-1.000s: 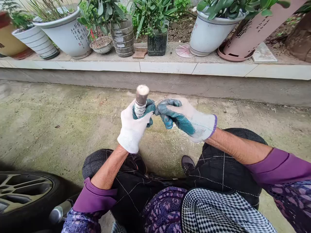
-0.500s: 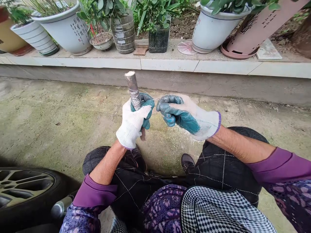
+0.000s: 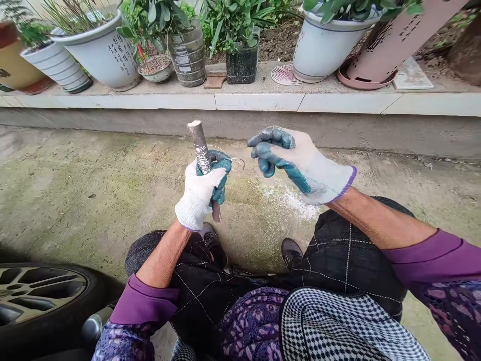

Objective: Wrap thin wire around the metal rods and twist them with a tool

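Head view: left hand (image 3: 204,186), fingers clamped around tilted, wire-wound stick (image 3: 199,139). Loose wire (image 3: 241,164) loops right of stick. Right hand (image 3: 291,155), farther right: fingers curled; fingertip contact indeterminable.

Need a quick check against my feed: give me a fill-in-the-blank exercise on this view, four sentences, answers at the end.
1. The wooden stick is gripped in the person's ____ hand.
2. Around that stick, above the gripping fingers, thin ____ is wound in many turns.
3. On the person's other hand, the glove has a cuff edge coloured ____.
4. In this view, the tall pink planter stands to the ____ of the white pot beside it.

Missing words: left; wire; purple; right.
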`<state>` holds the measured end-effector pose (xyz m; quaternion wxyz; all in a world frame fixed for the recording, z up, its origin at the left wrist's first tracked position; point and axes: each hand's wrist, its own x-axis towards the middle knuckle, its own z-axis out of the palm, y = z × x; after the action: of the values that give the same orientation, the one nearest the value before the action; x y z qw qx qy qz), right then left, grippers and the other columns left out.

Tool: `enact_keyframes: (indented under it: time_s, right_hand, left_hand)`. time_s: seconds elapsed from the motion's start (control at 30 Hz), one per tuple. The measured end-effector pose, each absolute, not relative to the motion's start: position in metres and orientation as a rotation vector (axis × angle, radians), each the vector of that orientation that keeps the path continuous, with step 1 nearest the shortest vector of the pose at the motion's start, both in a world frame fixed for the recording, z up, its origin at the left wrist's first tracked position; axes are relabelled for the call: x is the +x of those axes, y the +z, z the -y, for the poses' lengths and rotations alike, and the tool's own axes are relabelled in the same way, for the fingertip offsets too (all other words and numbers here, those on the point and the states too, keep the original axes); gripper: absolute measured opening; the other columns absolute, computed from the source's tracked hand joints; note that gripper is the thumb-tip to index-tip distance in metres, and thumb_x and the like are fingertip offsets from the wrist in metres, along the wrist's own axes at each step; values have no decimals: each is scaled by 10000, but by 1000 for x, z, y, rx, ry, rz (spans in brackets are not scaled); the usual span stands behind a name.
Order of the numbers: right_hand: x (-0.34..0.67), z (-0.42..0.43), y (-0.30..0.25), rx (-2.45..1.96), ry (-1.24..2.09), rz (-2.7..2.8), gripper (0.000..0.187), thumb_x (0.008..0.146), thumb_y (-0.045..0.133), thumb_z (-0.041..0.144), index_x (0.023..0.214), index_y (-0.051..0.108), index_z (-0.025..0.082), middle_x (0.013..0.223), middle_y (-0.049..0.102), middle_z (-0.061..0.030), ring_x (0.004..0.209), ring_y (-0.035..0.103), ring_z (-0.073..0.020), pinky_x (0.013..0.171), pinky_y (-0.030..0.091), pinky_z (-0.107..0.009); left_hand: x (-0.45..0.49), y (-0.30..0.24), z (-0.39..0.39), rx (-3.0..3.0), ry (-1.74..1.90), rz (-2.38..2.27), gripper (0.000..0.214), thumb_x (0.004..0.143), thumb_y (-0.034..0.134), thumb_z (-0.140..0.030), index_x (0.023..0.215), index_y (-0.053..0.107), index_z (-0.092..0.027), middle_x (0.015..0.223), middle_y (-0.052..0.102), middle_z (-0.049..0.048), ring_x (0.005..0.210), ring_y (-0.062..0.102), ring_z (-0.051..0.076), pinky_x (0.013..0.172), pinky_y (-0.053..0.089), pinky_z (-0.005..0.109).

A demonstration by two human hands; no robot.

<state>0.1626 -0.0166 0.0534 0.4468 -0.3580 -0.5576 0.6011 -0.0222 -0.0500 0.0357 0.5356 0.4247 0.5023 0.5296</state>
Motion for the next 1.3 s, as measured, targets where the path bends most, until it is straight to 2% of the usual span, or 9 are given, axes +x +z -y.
enact_keyframes:
  time_s: [0.13,0.3,0.5,0.63,0.73,0.8,0.93,1.07,1.3]
  right_hand:
    - [162,18,52,-967,1555,1549,341,697,806,361,937,696,144,761,661,-19,635,588,-116,504,493,-240]
    - [164,17,49,-1002,1509,1558,354,704,801,430,846,694,124,685,645,-26,606,594,-120,499,501,-250]
    - [169,10,43,-959,1537,1565,333,717,796,402,833,679,111,707,652,-36,609,614,-126,512,522,-258]
    - [169,8,41,-865,1628,1558,360,724,772,314,1000,676,105,906,700,-76,657,625,-125,538,538,-263]
    - [164,7,38,-818,1627,1571,534,682,759,216,1196,637,141,1136,689,-100,693,635,-120,552,555,-262]
    - [158,5,33,-842,1613,1601,604,641,749,154,1233,633,167,1162,689,-94,677,639,-118,533,556,-254]
    - [148,3,25,-932,1712,1637,413,638,729,153,1050,702,150,920,722,-73,580,629,-124,460,527,-249]
    - [154,0,24,-1024,1570,1551,214,726,708,290,870,705,133,628,621,3,462,520,-77,403,447,-212]
    - [179,-2,36,-1104,1216,1730,202,774,648,319,822,715,135,606,587,8,513,467,-79,446,381,-228]
  left_hand:
    - [-22,35,50,1068,1223,-1182,284,651,722,-288,885,602,-182,501,464,-90,323,333,45,301,301,187]
    - [-32,39,48,1164,1262,-1256,264,716,694,-329,912,650,-158,720,686,13,327,358,34,299,334,205]
    - [-45,42,46,1208,1398,-1339,213,759,673,-344,856,657,-155,846,737,56,336,393,37,303,353,209]
    - [-45,44,46,1198,1387,-1286,229,775,666,-375,851,651,-160,820,738,59,331,369,38,308,349,213]
    - [-45,45,45,1157,1393,-1227,251,780,654,-409,848,630,-169,767,726,56,328,336,36,316,351,211]
    - [-46,45,45,1137,1391,-1216,269,776,652,-432,841,616,-174,745,717,52,331,329,35,317,346,206]
    - [-48,45,47,1140,1396,-1188,265,769,662,-425,849,615,-177,725,707,43,328,316,34,317,342,207]
    - [-54,49,48,1177,1459,-1252,245,776,655,-402,834,611,-168,810,735,66,335,349,33,321,349,207]
    - [-70,51,47,1207,1610,-1405,213,796,641,-378,814,604,-169,806,742,52,335,413,47,324,346,213]
